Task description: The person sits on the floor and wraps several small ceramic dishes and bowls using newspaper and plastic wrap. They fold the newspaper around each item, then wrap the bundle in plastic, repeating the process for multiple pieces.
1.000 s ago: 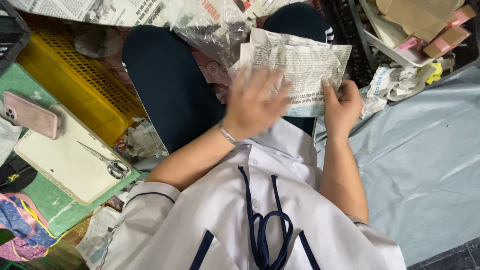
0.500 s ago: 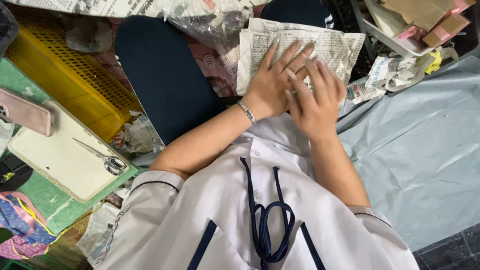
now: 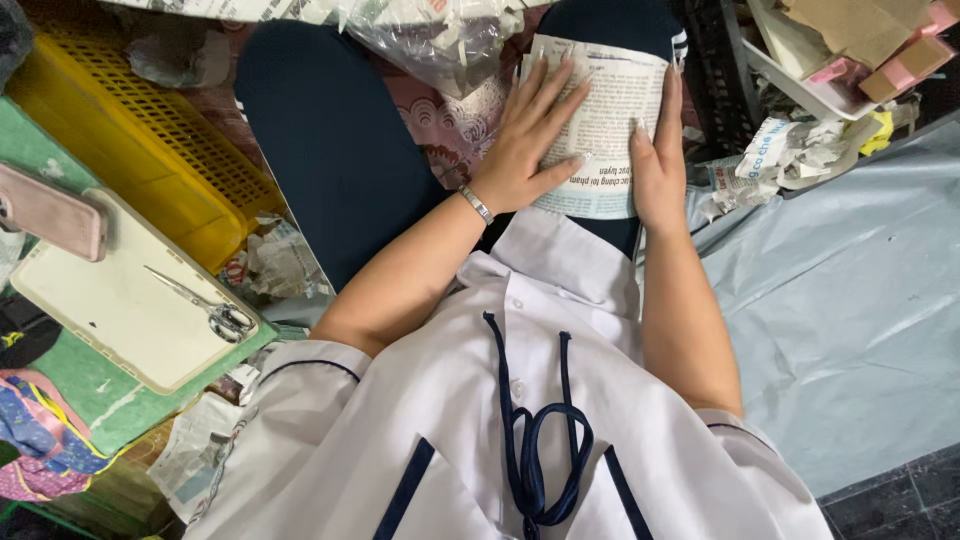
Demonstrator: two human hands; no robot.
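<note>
A folded piece of newspaper (image 3: 606,110) lies on my right thigh, which is clad in dark trousers. My left hand (image 3: 528,135) presses flat on its left side, fingers spread, a silver bracelet at the wrist. My right hand (image 3: 658,160) lies flat along the paper's right edge, fingers pointing away from me. Both palms rest on the paper; neither hand grips it. The paper looks narrower than before, folded over.
A yellow plastic crate (image 3: 140,140) stands at the left. Beside it a cream tray (image 3: 120,300) carries scissors (image 3: 205,305), with a pink phone (image 3: 50,212) at its edge. A clear bag of paper scraps (image 3: 430,40) lies ahead, crumpled newspaper (image 3: 790,150) and boxes at the right, grey sheeting (image 3: 850,300) below.
The newspaper has been folded narrower. My right hand slid from the middle of the sheet to its right edge; my left hand stayed pressing the left side.
</note>
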